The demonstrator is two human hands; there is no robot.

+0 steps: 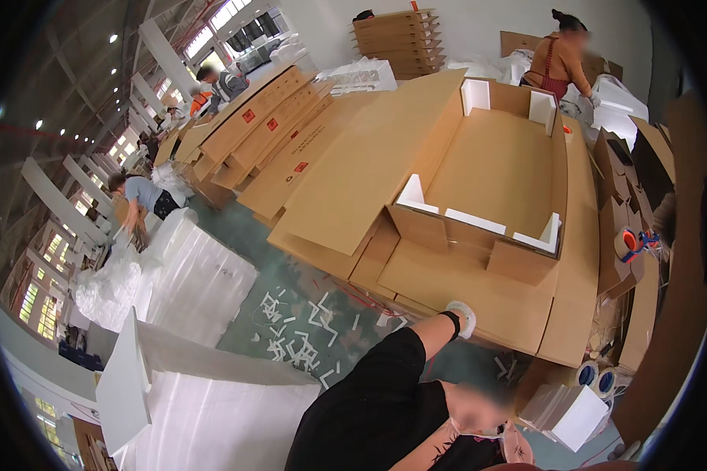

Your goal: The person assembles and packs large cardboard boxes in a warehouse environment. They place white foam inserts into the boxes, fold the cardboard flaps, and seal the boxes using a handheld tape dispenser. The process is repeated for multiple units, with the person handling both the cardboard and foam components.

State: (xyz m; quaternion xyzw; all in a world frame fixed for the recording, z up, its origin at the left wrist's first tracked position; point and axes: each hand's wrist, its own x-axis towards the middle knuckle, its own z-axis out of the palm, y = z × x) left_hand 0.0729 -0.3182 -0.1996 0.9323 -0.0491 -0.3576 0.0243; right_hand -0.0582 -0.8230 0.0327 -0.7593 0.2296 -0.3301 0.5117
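Observation:
Neither of my hands shows clearly. At the lower right edge is a small greyish shape (625, 450) like fingertips, possibly my right hand; its grip is hidden. Close by on the right rises a large brown cardboard sheet (668, 337), partly in shadow. In front of me, a co-worker in a black shirt (369, 400) reaches forward, a white-gloved hand (465, 319) at the near edge of the cardboard on the worktable. On that cardboard stands an open carton (495, 149) with white foam corner pieces (543, 107) and a white foam strip (474, 220) along its near wall.
Flattened cartons (291, 153) are stacked to the left. White-wrapped stacks (212, 416) stand lower left, beside foam scraps (298, 345) littering the green floor. Tape rolls (597, 378) and a tape dispenser (630, 243) lie right. Another co-worker (556, 59) bends at the back.

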